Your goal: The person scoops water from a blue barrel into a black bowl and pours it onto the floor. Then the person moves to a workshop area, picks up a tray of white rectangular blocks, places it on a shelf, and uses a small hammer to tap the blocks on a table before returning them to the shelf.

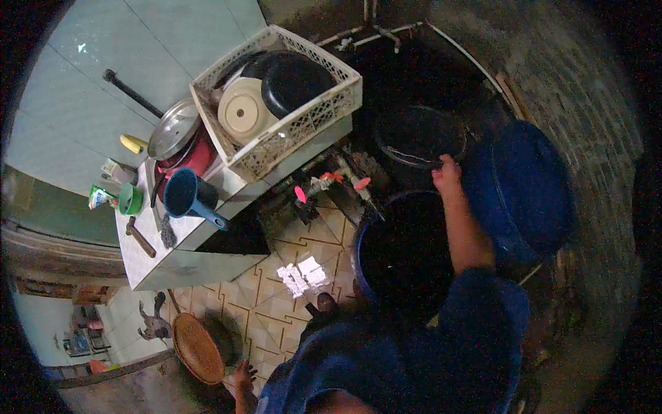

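Note:
My right hand [447, 174] reaches forward, its fingers closed over the near rim of a dark round bucket [407, 160]. What lies inside the bucket is too dark to make out. Below my right forearm a big blue barrel [358, 252] gapes, its inside dark. To the right of the forearm bulges a large blue rounded drum [527, 193]. Low at my left side hangs my left hand [243, 377], empty, with its fingers apart. Nearest to it is a round orange-brown woven tray [198, 348], which it does not appear to touch.
A tiled counter [148, 272] at left carries a cream plastic crate [265, 162] of dishes, a pan with a lid [172, 131], a blue dipper [185, 193], a green cup [129, 199] and a hammer [141, 238]. Pipes with pink-handled taps [300, 194] stick out beside the barrel.

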The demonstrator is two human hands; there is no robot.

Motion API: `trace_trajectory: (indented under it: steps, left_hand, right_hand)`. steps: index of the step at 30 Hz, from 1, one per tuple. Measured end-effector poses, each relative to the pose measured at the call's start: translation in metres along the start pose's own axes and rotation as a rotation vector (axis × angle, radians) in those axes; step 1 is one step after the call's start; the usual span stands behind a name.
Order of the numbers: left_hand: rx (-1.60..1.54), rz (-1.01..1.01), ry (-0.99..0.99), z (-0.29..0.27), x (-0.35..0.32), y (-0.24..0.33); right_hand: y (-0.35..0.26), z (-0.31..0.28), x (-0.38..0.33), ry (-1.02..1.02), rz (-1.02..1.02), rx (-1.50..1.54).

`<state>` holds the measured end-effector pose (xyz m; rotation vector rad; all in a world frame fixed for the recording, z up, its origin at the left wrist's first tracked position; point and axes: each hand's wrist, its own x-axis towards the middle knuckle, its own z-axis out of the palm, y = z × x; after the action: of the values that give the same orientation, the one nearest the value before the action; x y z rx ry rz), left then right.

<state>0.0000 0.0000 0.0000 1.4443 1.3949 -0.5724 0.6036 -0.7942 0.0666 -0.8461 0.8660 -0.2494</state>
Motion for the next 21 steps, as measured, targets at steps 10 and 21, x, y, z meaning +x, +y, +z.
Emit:
trace_trajectory:
  steps: [10,21]
  left_hand:
    - [0.018,0.512,-0.111,0.035,0.044,0.049]
    - [0.029,0.319,-0.129,-0.005,0.067,0.012]
  right_hand:
    - [-0.085,-0.067,-0.204,-0.102,-0.407,-0.239]
    - [0.012,-0.162,-0.276,0.271,-1.093,-1.390]
